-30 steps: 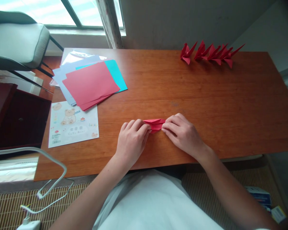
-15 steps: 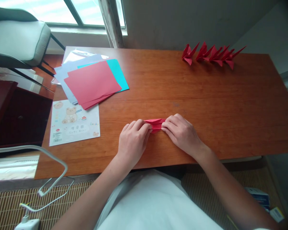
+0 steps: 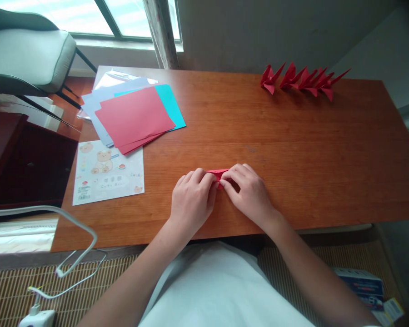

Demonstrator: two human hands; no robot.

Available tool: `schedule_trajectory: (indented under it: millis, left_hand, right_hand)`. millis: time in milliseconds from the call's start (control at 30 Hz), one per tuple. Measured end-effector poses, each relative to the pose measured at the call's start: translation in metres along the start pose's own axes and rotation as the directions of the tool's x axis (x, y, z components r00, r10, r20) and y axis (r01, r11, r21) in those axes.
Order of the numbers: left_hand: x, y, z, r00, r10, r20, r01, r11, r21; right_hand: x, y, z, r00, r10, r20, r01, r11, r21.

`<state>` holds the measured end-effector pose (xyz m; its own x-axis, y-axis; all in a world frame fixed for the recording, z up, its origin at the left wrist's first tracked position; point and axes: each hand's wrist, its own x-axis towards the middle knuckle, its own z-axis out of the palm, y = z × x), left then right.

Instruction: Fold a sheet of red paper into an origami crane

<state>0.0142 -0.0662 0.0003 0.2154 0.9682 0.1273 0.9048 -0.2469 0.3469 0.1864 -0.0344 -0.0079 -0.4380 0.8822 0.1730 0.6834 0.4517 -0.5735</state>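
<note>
While I am sitting at the table (image 3: 293, 150), my lap (image 3: 221, 286) in white cloth is filling the view at six o'clock. Just beyond it, near the table's front edge, my left hand (image 3: 192, 200) and right hand (image 3: 247, 193) are meeting at twelve o'clock. Their fingers are curling in, and both hands are pinching the folded paper (image 3: 218, 173). This small red piece is lying flat on the wood between my fingertips. They are hiding most of it, and only its far edge is showing. My left fingertips are pressing on its left end, my right ones are closing over its right end, and the two hands are almost touching.

At eight o'clock a white cable (image 3: 85, 229) is looping off the table's near left corner over the woven mat (image 3: 13, 286). At ten o'clock from my hands a bear card (image 3: 109, 175) is lying flat. Just beyond it, a stack of sheets (image 3: 134, 116) is fanning out, a red one on top, with teal and pale ones under it. At one o'clock, well apart from my hands, a row of red cranes (image 3: 305, 79) is standing along the far edge. At eleven o'clock, past the table, a chair (image 3: 30, 56) is standing under the window (image 3: 129, 16).
</note>
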Motion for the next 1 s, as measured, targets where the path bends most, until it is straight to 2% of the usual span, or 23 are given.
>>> schedule_trajectory:
  millis: [300, 1000]
  left_hand:
    - [0.0018, 0.0035, 0.0026, 0.999, -0.022, -0.039, 0.023, 0.999, 0.028]
    - [0.0059, 0.0068, -0.0005, 0.999, -0.045, 0.023, 0.043, 0.997, 0.062]
  right_hand:
    - [-0.0016, -0.0028, -0.0002, 0.998, 0.042, -0.039, -0.042, 0.999, -0.001]
    - [-0.0011, -0.006, 0.0008, 0.994, 0.108, -0.029, -0.108, 0.994, -0.003]
